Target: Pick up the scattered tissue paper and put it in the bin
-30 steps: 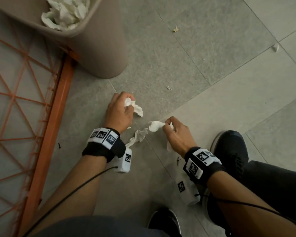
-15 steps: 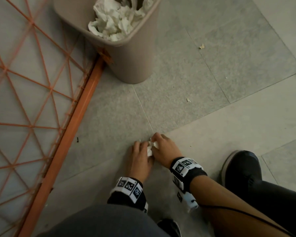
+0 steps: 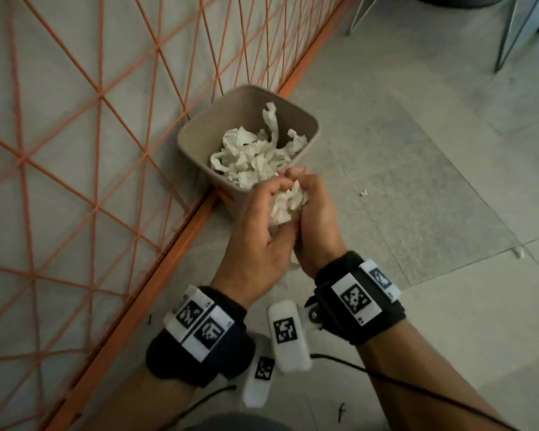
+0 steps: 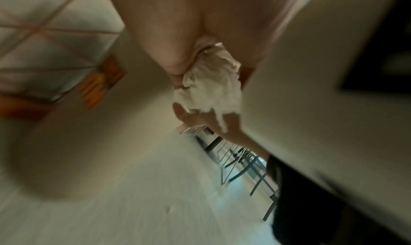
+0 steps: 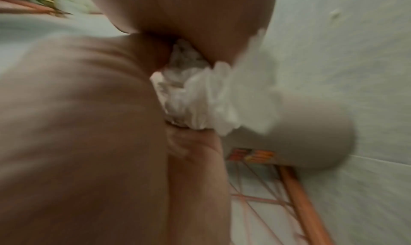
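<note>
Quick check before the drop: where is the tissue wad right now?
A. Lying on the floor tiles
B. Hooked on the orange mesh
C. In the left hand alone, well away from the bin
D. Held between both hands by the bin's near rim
D: the tissue wad sits cupped between the left hand and right hand, just at the near rim of the bin.

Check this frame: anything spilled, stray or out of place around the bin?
Yes. Small scraps and lie on the floor tiles right of the bin, while both hands hold a tissue wad.
</note>
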Demonstrator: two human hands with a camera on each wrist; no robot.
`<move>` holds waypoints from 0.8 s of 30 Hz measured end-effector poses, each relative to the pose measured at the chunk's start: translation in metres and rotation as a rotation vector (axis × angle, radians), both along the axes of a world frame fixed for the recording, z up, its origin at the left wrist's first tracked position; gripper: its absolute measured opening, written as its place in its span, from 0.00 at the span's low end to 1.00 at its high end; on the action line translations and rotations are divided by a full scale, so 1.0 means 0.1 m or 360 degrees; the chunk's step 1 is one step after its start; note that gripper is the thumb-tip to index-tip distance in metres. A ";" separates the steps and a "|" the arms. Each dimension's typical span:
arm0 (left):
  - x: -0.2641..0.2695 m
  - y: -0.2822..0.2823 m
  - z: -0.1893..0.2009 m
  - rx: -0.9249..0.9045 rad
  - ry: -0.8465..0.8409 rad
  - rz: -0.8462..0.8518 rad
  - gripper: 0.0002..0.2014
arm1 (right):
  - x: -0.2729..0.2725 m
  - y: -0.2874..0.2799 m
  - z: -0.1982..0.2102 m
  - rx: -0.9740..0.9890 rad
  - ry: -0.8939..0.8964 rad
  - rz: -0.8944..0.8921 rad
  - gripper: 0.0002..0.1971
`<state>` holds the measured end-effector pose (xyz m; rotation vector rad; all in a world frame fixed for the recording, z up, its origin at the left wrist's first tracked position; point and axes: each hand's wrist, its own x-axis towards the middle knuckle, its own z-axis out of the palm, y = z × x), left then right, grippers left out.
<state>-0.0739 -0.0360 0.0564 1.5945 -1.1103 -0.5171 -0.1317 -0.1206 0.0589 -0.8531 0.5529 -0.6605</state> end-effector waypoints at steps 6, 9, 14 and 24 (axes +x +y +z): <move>0.63 -0.66 0.68 -0.0308 -0.0355 0.0241 0.13 | 0.52 -0.56 0.71 -0.0519 -0.0115 0.0123 0.13; 0.88 -0.88 0.72 -0.0272 -0.0657 0.0464 0.15 | 0.71 -0.81 0.80 -0.0809 0.0303 0.0143 0.16; 1.08 -1.00 0.34 0.0705 -0.0984 0.0349 0.22 | 0.77 -1.05 0.54 -0.1209 0.0976 0.0218 0.14; 1.28 -0.77 0.36 0.0993 -0.0975 0.0002 0.14 | 0.17 -1.28 0.37 -0.2257 0.1488 0.0450 0.18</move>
